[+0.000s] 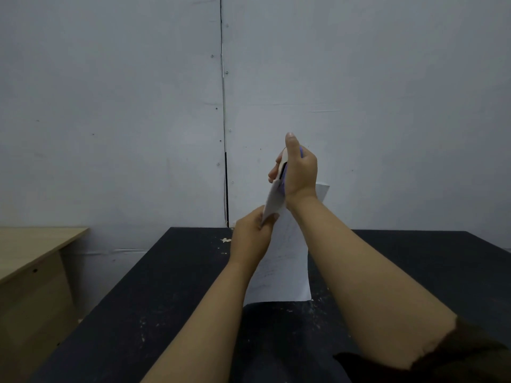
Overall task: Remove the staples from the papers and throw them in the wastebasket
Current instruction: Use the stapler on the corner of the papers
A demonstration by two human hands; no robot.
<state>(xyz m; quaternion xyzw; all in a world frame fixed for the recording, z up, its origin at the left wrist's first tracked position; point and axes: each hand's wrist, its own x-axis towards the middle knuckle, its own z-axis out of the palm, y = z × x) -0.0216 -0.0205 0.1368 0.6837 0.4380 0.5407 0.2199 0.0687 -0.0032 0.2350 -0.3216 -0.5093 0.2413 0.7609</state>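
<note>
White papers [284, 261] are held up above a black table [154, 294], their lower edge near the tabletop. My left hand [253, 236] pinches the sheets at their left edge. My right hand [300, 170] is higher, closed around a purple and cream staple remover [284, 172] whose tip meets the folded upper corner of the papers [273, 201]. The staple itself is too small to make out. No wastebasket is in view.
A light wooden desk [36, 244] stands to the left, lower than the grey panel wall [138, 106] behind. Small pale scraps [226, 240] lie near the table's far edge. A dark sleeve [456, 352] covers my right upper arm.
</note>
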